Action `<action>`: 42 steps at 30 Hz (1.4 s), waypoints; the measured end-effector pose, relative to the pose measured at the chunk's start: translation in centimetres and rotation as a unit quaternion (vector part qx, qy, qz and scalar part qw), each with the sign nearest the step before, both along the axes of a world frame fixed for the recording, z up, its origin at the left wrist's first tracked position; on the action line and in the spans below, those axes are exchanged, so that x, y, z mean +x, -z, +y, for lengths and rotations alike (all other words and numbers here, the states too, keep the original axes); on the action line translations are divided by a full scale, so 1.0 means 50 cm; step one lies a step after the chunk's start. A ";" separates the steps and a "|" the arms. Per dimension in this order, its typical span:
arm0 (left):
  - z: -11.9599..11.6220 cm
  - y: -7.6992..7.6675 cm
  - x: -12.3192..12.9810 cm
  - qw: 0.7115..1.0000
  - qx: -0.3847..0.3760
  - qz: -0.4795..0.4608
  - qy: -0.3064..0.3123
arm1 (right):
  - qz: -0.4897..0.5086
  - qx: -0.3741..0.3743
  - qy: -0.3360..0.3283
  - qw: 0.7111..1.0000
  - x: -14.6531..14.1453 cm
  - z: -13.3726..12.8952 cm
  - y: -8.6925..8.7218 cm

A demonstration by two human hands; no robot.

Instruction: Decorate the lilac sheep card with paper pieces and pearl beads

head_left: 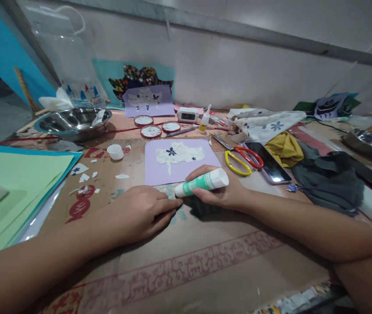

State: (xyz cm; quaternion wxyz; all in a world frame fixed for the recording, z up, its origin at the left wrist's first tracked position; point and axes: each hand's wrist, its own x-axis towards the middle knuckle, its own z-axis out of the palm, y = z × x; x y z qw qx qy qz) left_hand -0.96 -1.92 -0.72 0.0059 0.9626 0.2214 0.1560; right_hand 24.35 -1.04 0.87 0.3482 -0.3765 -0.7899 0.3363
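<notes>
My right hand (214, 187) is wrapped round a white and green glue stick (202, 183), tilted with its tip down to the left. My left hand (143, 213) rests on the cardboard (179, 235), fingers close together, its index fingertip right by the glue stick's tip. Whatever lies under those fingers is hidden. Just beyond both hands lies a purple sheet (151, 172) bearing a white fabric cutout (186, 153) with dark blue flowers. A white cap (115, 151) stands to the left, near small white scraps (84, 177).
Scissors (238, 159) with red and yellow handles lie beside a phone (267, 163) on the right. Behind are a metal bowl (74, 124), round red-rimmed containers (151, 131), a small bottle (204, 121) and a digital clock (187, 114). Coloured paper sheets (18, 174) are stacked left.
</notes>
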 end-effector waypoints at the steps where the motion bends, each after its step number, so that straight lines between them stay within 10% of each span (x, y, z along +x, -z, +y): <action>1: 0.000 0.000 0.001 1.000 0.001 0.004 -0.002 | -0.001 -0.009 0.002 1.000 -0.001 0.002 0.001; 12: 0.000 0.001 0.001 1.000 -0.005 -0.011 0.000 | 0.050 0.094 0.042 0.993 0.002 0.000 0.005; 23: -0.001 -0.001 -0.006 0.998 -0.037 -0.041 -0.007 | 0.004 -0.029 0.001 1.000 -0.002 -0.002 0.000; 29: 0.021 -0.015 -0.003 0.985 -0.086 -0.076 -0.126 | -0.002 0.008 -0.027 1.000 0.000 -0.004 0.001; 42: 0.033 -0.001 0.004 0.986 -0.102 -0.050 -0.119 | 0.044 -0.016 -0.046 0.998 0.004 -0.006 -0.004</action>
